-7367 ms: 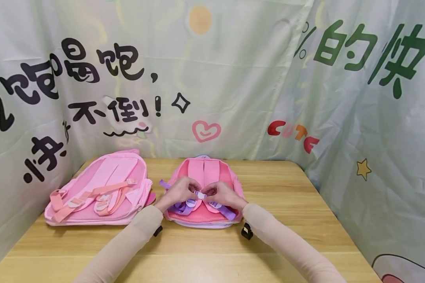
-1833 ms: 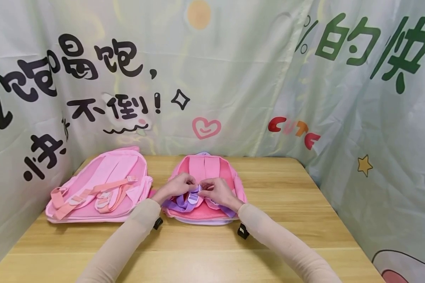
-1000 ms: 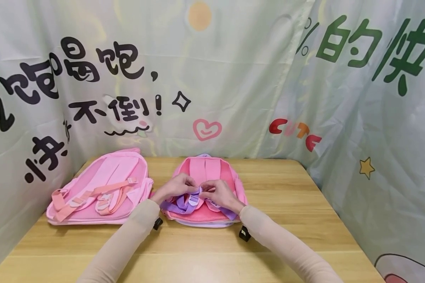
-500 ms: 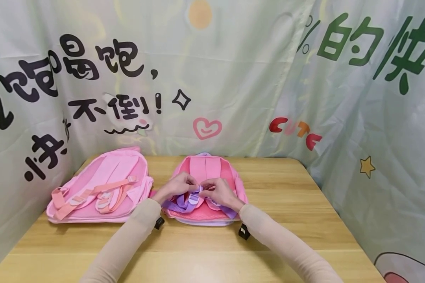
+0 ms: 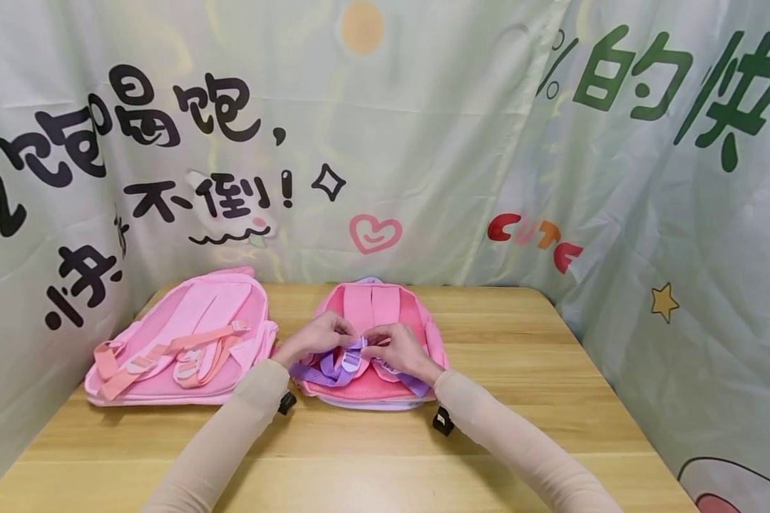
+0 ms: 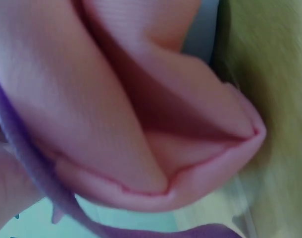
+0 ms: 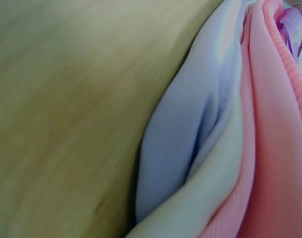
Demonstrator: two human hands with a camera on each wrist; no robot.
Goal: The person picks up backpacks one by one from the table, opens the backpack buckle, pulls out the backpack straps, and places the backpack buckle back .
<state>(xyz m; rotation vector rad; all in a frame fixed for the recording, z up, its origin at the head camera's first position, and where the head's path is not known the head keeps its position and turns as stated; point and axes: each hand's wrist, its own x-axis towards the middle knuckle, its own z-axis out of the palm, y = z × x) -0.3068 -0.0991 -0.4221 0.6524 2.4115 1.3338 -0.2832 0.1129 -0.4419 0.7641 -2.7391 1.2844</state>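
Note:
A pink backpack [image 5: 368,306] with lavender trim lies with its back panel and straps facing up. Over its lower middle, my left hand [image 5: 321,335] pinches the purple strap [image 5: 327,370] near a small white buckle [image 5: 363,343]. My right hand [image 5: 398,349] meets it from the other side, thumb and fingers pinching that buckle, which the fingertips partly hide. Just below sits a white strap adjuster [image 5: 351,361]. In the left wrist view, a pink pocket [image 6: 156,148] fills the middle and the purple strap crosses in front. The right wrist view shows the bag's lavender side [image 7: 190,129].
To the left lies a second, paler pink backpack [image 5: 186,306] with orange-pink straps, close to my left forearm. Both bags rest on a wooden table [image 5: 513,399]. Printed curtains [image 5: 423,142] stand behind and along both sides.
Earlier the white buckle lay level between both hands; now the purple strap is drawn up beside it and the hands sit slightly higher. Over the last second the hands barely move.

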